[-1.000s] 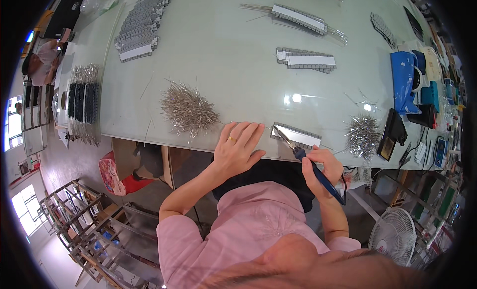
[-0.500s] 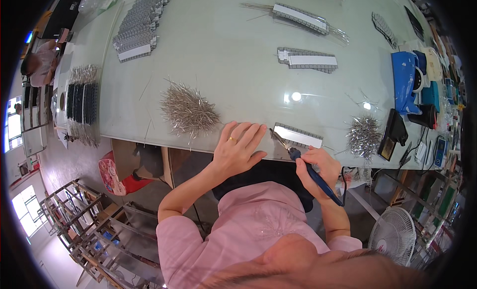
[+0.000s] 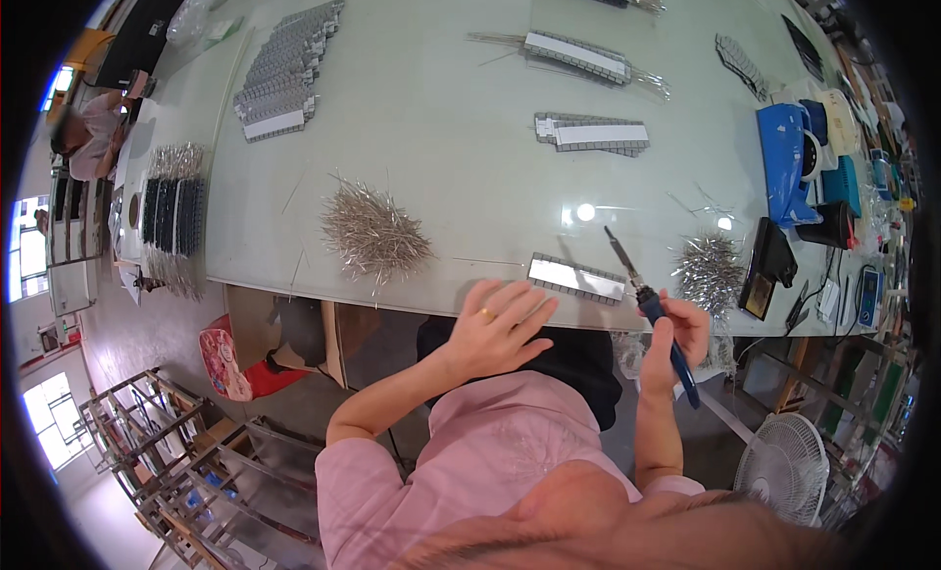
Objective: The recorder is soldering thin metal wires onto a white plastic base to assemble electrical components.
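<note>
My right hand (image 3: 678, 346) is wrapped around the dark blue handle of a soldering iron (image 3: 652, 305), its metal tip pointing up and away over the table. Left of the tip, a flat strip (image 3: 576, 278) with a white band and grey gridded edges lies near the table's front edge. Beside the strip's left end, my left hand (image 3: 502, 325) has its fingers outstretched at the table edge and holds nothing. A single thin wire (image 3: 490, 260) lies just beyond those fingers. A heap of short silvery wires (image 3: 377, 232) sits further left.
A second wire pile (image 3: 710, 271) and a black stand (image 3: 769, 266) are at right, with a blue holder (image 3: 787, 163) behind. Gridded strips (image 3: 593, 135) lie further back, and a long overlapping stack (image 3: 289, 65) at far left. A fan (image 3: 782, 467) stands below right.
The soldering iron has lifted off the strip's left end and moved right with my right hand. My left hand has drawn back slightly toward me and to the right.
</note>
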Motion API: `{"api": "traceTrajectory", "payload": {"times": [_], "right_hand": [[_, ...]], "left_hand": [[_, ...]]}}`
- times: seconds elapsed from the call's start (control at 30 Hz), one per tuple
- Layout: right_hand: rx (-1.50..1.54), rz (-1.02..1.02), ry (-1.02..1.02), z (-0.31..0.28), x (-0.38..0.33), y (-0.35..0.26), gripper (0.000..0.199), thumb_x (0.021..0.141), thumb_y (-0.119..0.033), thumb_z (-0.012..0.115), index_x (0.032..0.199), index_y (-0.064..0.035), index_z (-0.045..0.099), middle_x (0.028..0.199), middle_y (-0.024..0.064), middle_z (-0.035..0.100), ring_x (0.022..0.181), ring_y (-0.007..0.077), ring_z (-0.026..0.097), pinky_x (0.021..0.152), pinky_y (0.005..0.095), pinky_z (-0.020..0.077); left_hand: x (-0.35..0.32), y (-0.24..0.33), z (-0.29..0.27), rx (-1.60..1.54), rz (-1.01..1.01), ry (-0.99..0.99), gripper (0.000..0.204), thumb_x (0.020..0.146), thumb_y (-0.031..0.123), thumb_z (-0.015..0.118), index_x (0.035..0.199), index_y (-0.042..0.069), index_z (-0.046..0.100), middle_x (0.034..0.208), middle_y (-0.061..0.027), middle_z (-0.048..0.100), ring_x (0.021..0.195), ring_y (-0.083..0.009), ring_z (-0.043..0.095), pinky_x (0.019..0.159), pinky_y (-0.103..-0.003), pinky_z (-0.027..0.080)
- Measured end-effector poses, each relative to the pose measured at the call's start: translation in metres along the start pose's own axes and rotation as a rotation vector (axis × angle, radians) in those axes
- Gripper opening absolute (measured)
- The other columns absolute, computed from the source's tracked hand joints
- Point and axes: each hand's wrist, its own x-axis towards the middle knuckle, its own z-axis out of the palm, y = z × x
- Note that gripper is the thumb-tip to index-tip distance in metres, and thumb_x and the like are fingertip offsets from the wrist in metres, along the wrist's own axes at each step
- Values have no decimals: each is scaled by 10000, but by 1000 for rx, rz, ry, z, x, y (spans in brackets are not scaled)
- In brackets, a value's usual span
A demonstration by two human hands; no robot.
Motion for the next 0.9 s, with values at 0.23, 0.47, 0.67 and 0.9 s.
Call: {"api": "traceTrajectory", "payload": {"times": [0.23, 0.47, 0.67, 0.9], "right_hand": [[-43, 36, 91, -30, -6, 12, 228, 917, -132, 622, 1074, 14, 544, 972, 134, 635, 817, 220, 687, 890, 361, 519], [-2, 97, 192, -48, -7, 21, 195, 918, -69, 617, 1082, 5, 542, 997, 141, 639, 820, 216, 677, 821, 321, 527], [50, 108, 237, -53, 3, 38, 174, 923, -42, 597, 1078, 11, 537, 1031, 149, 648, 816, 217, 678, 806, 318, 532], [43, 48, 409, -75, 11, 52, 143, 947, -67, 558, 1061, 16, 531, 995, 134, 632, 815, 218, 669, 788, 328, 535]], "left_hand": [[35, 18, 24, -7, -52, -277, 744, 767, 458, 742, 1375, 93, 516, 1453, -89, 453, 1365, -274, 387, 1098, -511, 287], [25, 12, 32, 79, 131, -171, 516, 774, 324, 750, 1224, 97, 637, 1328, -52, 575, 1230, -225, 513, 992, -470, 412], [28, 16, 21, 65, 233, -177, 344, 822, 113, 630, 1164, 82, 654, 1182, -30, 625, 1076, -164, 591, 995, -423, 428], [127, -46, 1, -102, 173, -180, 275, 832, 61, 622, 1103, 68, 671, 964, -56, 692, 882, -241, 647, 837, -421, 482]]}}
